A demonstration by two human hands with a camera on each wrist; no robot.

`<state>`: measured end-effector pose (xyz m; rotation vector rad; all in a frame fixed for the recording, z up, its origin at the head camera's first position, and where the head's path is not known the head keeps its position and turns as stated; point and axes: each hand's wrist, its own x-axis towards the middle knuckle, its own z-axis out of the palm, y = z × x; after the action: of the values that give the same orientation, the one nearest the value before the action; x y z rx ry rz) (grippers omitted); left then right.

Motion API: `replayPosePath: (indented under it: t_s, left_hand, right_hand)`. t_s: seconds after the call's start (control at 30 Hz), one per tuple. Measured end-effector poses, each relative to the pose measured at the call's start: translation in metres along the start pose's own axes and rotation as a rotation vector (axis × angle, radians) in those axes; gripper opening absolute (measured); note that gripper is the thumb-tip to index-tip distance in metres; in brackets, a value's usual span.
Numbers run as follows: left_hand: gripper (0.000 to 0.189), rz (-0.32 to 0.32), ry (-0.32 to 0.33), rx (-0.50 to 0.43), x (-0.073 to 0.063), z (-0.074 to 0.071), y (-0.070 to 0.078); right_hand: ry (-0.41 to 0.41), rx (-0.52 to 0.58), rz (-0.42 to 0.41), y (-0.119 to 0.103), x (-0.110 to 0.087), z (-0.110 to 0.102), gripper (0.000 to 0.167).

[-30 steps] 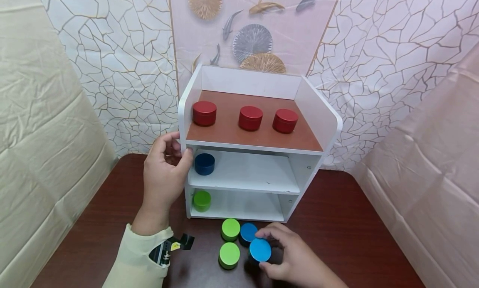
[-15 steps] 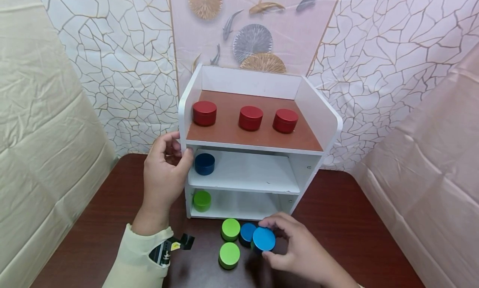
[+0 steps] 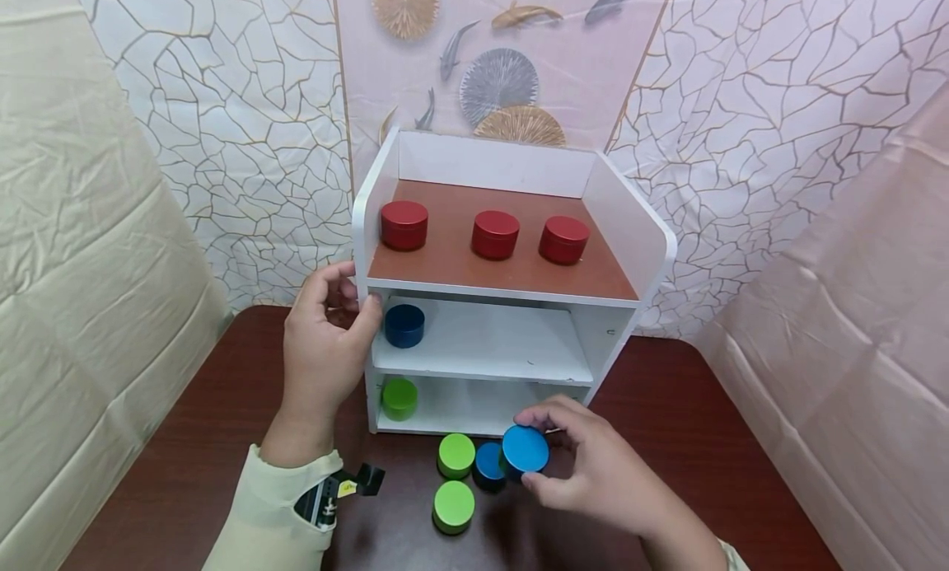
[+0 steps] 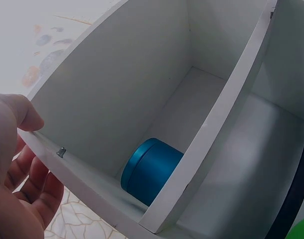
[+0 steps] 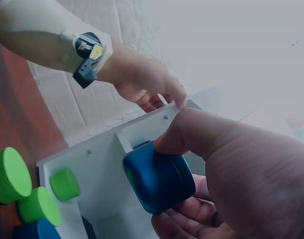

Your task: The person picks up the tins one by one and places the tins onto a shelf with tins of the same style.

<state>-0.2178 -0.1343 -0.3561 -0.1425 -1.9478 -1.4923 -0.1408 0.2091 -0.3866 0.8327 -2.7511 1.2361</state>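
My right hand (image 3: 586,464) pinches a round blue tin (image 3: 525,449) between thumb and fingers, lifted beside another blue tin (image 3: 488,464) on the table. In the right wrist view the held tin (image 5: 159,177) overlaps the shelf unit behind it. My left hand (image 3: 329,340) grips the left side panel of the white shelf unit (image 3: 482,358), thumb at the front edge and fingers round the outside. A blue tin (image 4: 151,171) stands at the left end of the middle shelf. Below it, a green tin (image 3: 399,399) sits on the bottom shelf.
Three red tins, one at the left (image 3: 404,225), stand on the brown top shelf. Two green tins, one farther back (image 3: 455,456) and one nearer (image 3: 453,507), stand on the dark table (image 3: 712,439). Patterned cloth (image 3: 222,142) hangs behind.
My right hand has lifted the blue tin and carried it forward, slightly right, toward the shelf unit. My left hand keeps its place on the side panel.
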Motion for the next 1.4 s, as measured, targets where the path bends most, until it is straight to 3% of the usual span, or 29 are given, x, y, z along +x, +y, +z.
replayPosePath:
  t_s: [0.23,0.57,0.93,1.4]
  left_hand:
    - [0.044,-0.002,-0.005,-0.001,0.000,0.000,0.000]
    - [0.044,-0.006,-0.010,0.003,-0.001,0.001,0.000]
    - [0.044,0.001,-0.013,0.012,-0.001,0.003,0.001]
    - [0.044,-0.005,0.008,-0.006,0.000,0.001,0.001]
  right_hand:
    - [-0.032,0.051,0.028,-0.004,0.015,-0.010,0.056]
    - [-0.016,-0.033,0.075,-0.012,0.037,-0.021,0.059]
    - [0.004,-0.019,0.090,-0.009,0.052,-0.027,0.060]
    - [-0.017,-0.058,0.108,-0.012,0.090,-0.037,0.068]
